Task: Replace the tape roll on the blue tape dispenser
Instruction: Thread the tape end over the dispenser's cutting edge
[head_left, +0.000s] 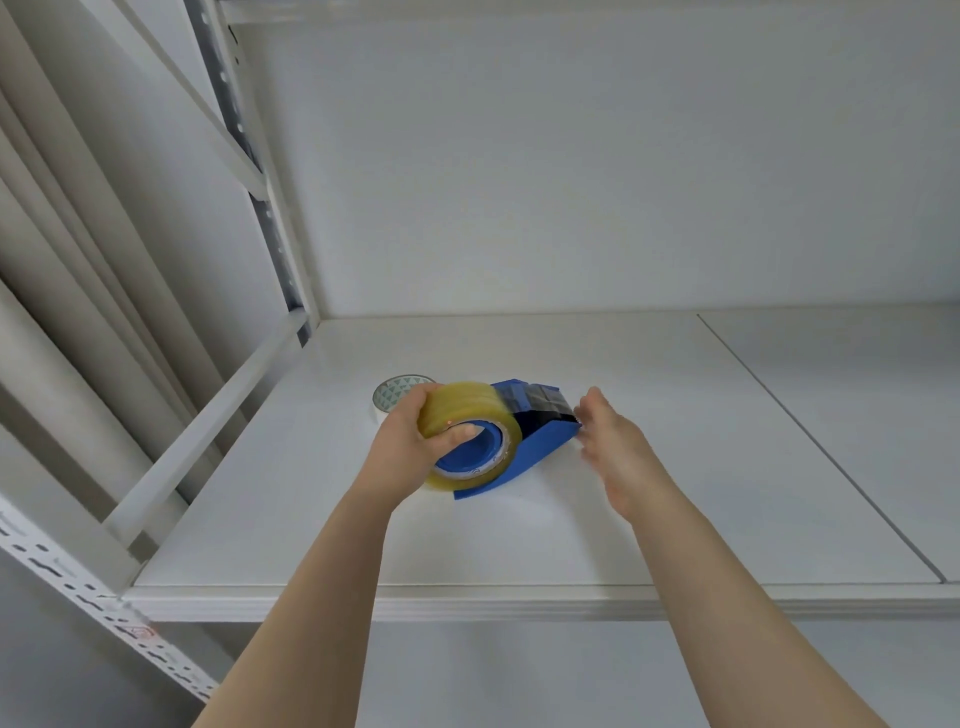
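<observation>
A blue tape dispenser (540, 441) lies on the white shelf (322, 499). A yellowish clear tape roll (462, 408) sits at its left end around a blue hub. My left hand (410, 447) grips this roll, fingers over the top and thumb on the inner rim. My right hand (613, 447) is blurred, fingers apart, at the dispenser's right tip by the cutter, holding nothing. A second roll (395, 392), whitish with a green triangle pattern on its core, lies flat behind my left hand, partly hidden.
The shelf's front edge (519, 603) runs across below my forearms. A white perforated upright (260, 171) and a side rail (208, 431) stand at the left. A seam (810, 441) divides the shelf board on the right.
</observation>
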